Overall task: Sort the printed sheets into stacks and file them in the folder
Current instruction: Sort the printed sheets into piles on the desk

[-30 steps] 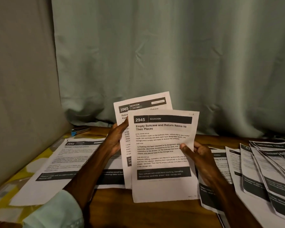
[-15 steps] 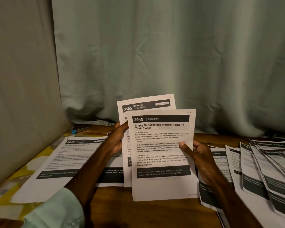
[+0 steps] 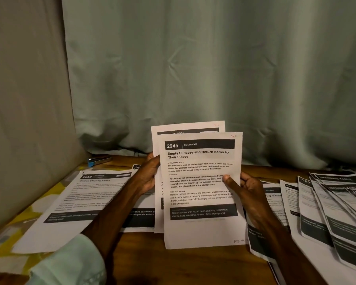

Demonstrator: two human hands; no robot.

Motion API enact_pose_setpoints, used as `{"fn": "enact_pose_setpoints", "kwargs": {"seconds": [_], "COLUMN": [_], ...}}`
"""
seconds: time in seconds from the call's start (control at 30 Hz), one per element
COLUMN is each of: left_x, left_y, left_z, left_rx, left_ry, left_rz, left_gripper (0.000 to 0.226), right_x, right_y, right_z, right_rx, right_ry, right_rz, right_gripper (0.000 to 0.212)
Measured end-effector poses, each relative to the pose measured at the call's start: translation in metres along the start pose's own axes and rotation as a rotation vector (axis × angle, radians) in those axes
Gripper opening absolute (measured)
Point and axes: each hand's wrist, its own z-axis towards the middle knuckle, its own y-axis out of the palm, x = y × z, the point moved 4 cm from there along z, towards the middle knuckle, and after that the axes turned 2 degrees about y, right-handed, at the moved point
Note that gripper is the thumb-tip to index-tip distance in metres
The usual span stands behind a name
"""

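Note:
I hold two printed sheets upright over the wooden table (image 3: pixel 144 254). The front sheet (image 3: pixel 201 227), headed "2945 BEDROOM", is gripped at its right edge by my right hand (image 3: pixel 249 194), thumb on the print. The back sheet (image 3: pixel 185 128) shows only its top strip and left edge behind it, held by my left hand (image 3: pixel 148 173). A sheet headed "2652" (image 3: pixel 80 202) lies flat at the left. A fanned pile of sheets (image 3: pixel 337 212) lies at the right. No folder is visible.
A blue stapler (image 3: pixel 99 160) lies at the back left by the curtain (image 3: pixel 214 68). A grey padded wall (image 3: pixel 25 99) closes the left side. A yellow patterned cloth (image 3: pixel 12 231) covers the table's left edge. More sheets (image 3: pixel 275 202) lie under my right hand.
The front sheet has slid left and up over the back sheet, so they nearly line up; the back sheet's "3565" number is now covered. Both hands stay gripped.

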Motion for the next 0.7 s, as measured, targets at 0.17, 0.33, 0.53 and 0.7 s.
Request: {"fn": "enact_pose_setpoints", "kwargs": {"seconds": [0.17,0.33,0.53,0.7], "left_x": [-0.001,-0.002,-0.003,-0.002], "left_y": [0.009,0.012,0.011,0.016], "left_z": [-0.004,-0.005,-0.005,-0.010], "left_rx": [-0.021,-0.033,-0.065,-0.078], "left_ry": [-0.004,-0.012,-0.020,-0.112], "left_rz": [0.003,0.000,0.001,-0.002], "left_gripper": [0.032,0.032,0.032,0.033], "right_x": [0.000,-0.001,-0.001,-0.006], "right_y": [-0.001,-0.001,-0.001,0.000], "right_z": [0.000,-0.001,-0.002,-0.005], "right_rx": [0.009,0.010,0.034,0.088], "right_ry": [0.001,0.003,-0.001,-0.053], "right_rz": [0.013,0.022,0.035,0.029], "right_gripper": [0.033,0.030,0.028,0.028]}}
